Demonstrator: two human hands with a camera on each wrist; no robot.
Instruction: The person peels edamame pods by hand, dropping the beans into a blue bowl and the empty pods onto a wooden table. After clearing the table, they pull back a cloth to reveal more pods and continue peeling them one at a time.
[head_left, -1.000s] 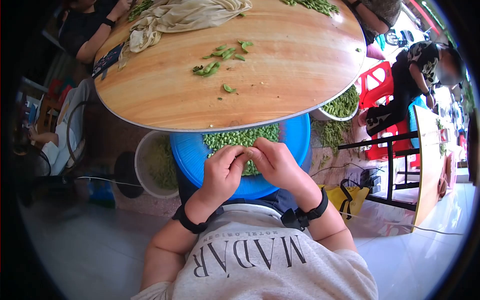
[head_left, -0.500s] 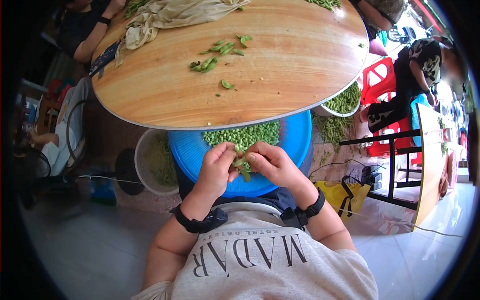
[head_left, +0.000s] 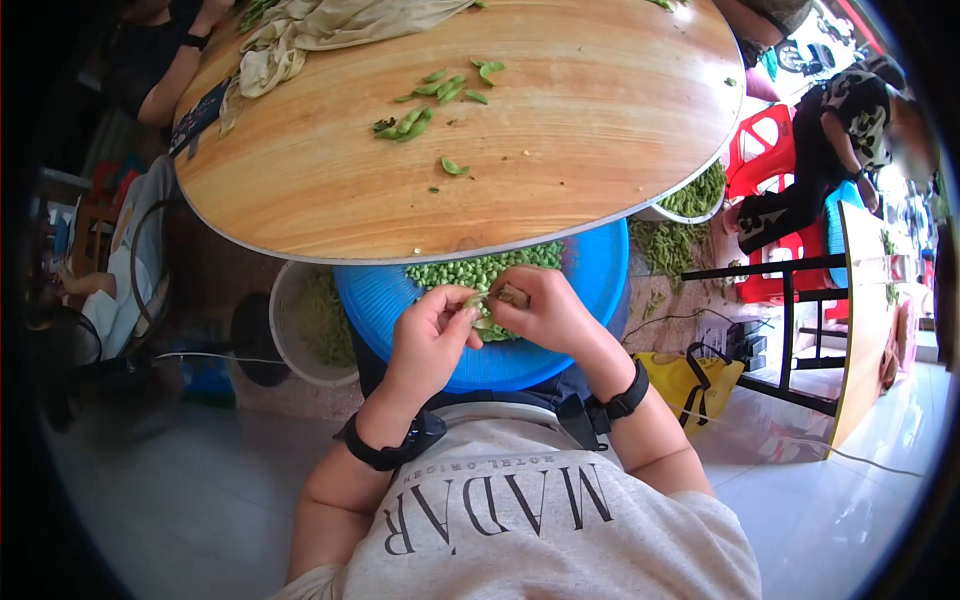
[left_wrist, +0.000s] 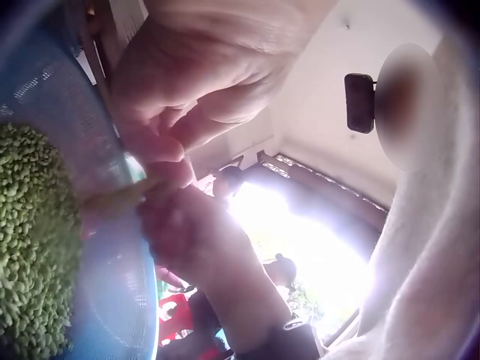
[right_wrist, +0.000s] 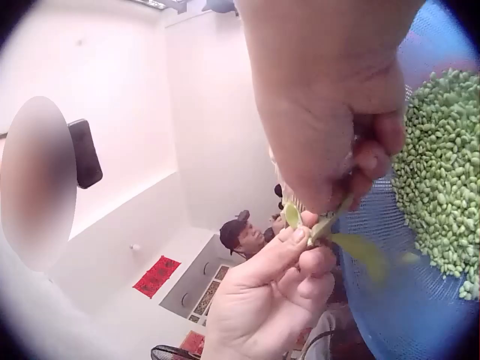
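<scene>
Over a blue mesh basket [head_left: 590,290] on the person's lap, both hands work at a green bean pod [right_wrist: 364,253]. The left hand [head_left: 428,325] pinches the pod between thumb and fingers; in the right wrist view, its opened half stands up by the thumb. My right hand [head_left: 545,312] meets it from the other side, fingers curled and gripping the pod's upper part, partly hidden behind the knuckles. Below the hands, a heap of shelled green beans [right_wrist: 442,180] covers the basket's bottom.
A round wooden table [head_left: 330,170] overhangs the basket's far side, with several loose pods [head_left: 440,88] and a beige cloth [head_left: 330,25] on it. A pale bucket [head_left: 290,335] stands left, a tub of pods [head_left: 695,195] right, a yellow bag [head_left: 680,385] nearby. Other people sit around.
The hands were pressed close together, then parted slightly, and the pod came into view, hanging below the fingers. Now the right hand has turned and risen a little.
</scene>
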